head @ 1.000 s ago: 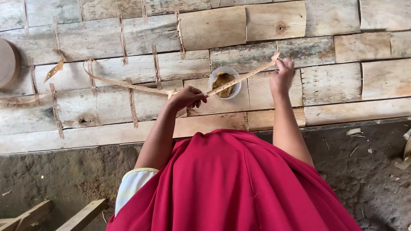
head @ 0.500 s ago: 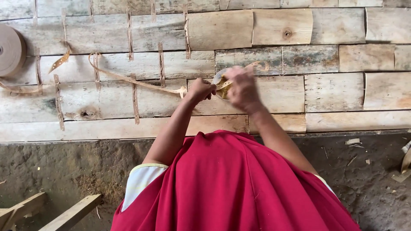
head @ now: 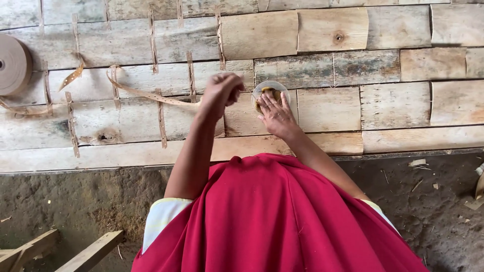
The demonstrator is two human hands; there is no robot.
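My left hand (head: 222, 90) is closed around one end of a long brown perforated paper strip (head: 151, 94). The strip trails off to the left across the wooden veneer sheets (head: 327, 108). My right hand (head: 276, 115) lies flat with its fingers apart, the fingertips resting at the edge of a small round white bowl (head: 269, 86) that holds a brownish-yellow paste. Both hands sit close together, just left and below the bowl. Short pieces of the same strip are stuck across several seams between the sheets.
A roll of brown paper tape (head: 12, 63) lies at the far left edge. Earth floor with wood chips (head: 418, 163) runs below the sheets. Wooden laths (head: 91, 252) lie at the bottom left. My red garment fills the lower middle.
My right hand has released the far end of the strip and come down to the bowl with fingers spread. My left hand, still holding the strip, has moved slightly up and right.
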